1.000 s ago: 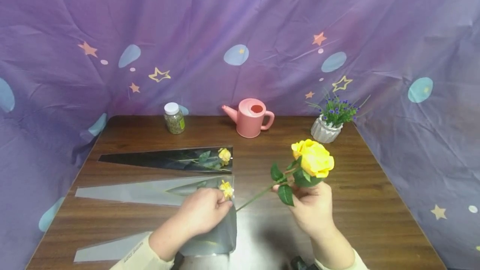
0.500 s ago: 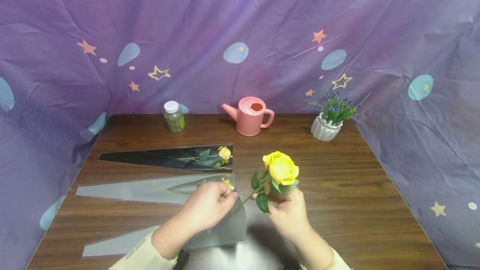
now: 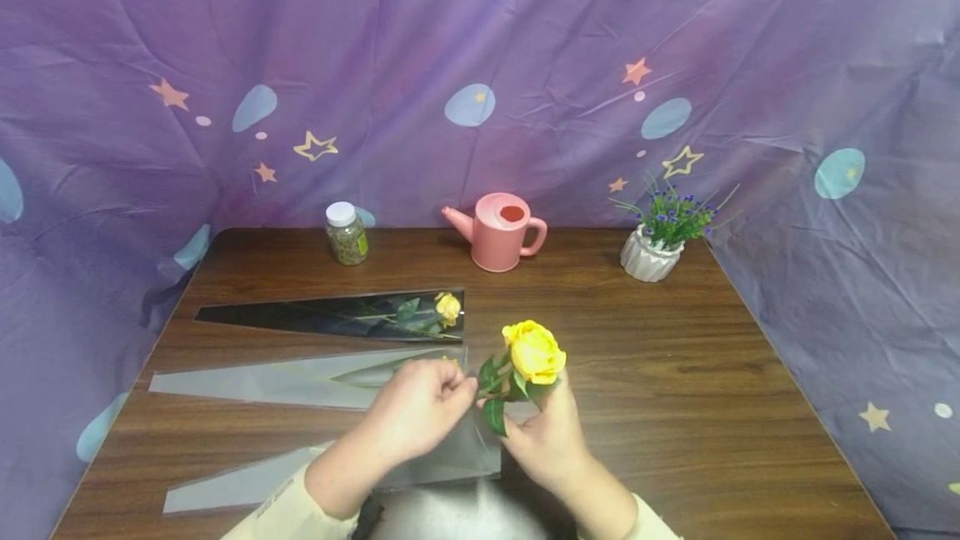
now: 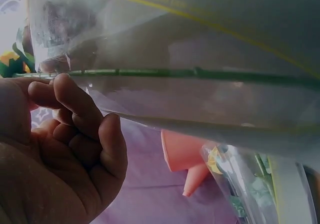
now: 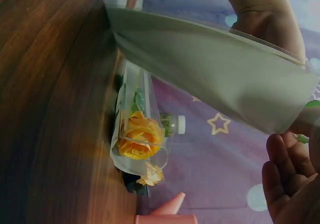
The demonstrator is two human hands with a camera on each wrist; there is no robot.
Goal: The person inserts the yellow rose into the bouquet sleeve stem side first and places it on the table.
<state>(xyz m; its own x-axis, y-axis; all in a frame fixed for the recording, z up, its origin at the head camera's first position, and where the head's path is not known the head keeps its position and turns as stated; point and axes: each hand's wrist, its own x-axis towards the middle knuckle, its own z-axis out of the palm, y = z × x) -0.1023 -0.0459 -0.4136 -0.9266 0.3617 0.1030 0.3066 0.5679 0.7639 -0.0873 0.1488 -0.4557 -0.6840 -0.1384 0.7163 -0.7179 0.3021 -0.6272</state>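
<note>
My right hand (image 3: 553, 444) grips a yellow rose (image 3: 534, 352) just under its bloom, among the green leaves. Its stem (image 4: 155, 72) runs inside a grey-white, clear-fronted flower sleeve (image 3: 468, 452), as the left wrist view shows. At the sleeve's mouth, my left hand (image 3: 420, 407) pinches the rim between thumb and fingers. In the right wrist view the raised sleeve (image 5: 200, 68) bows outward, and fingers of the right hand (image 5: 292, 169) are close to its edge. The bloom stays outside the mouth, beside the left fingertips.
Behind the hands lie a black sleeve (image 3: 300, 312) and a pale sleeve (image 3: 247, 382), each with a yellow rose inside. A lidded jar (image 3: 347, 236), a pink watering can (image 3: 497, 236) and a white flower pot (image 3: 649, 255) line the table's back edge.
My right hand has moved left with the rose, and the stem has slid deeper into the sleeve. The sleeve's mouth has shifted slightly right; my left hand keeps its pinch.
</note>
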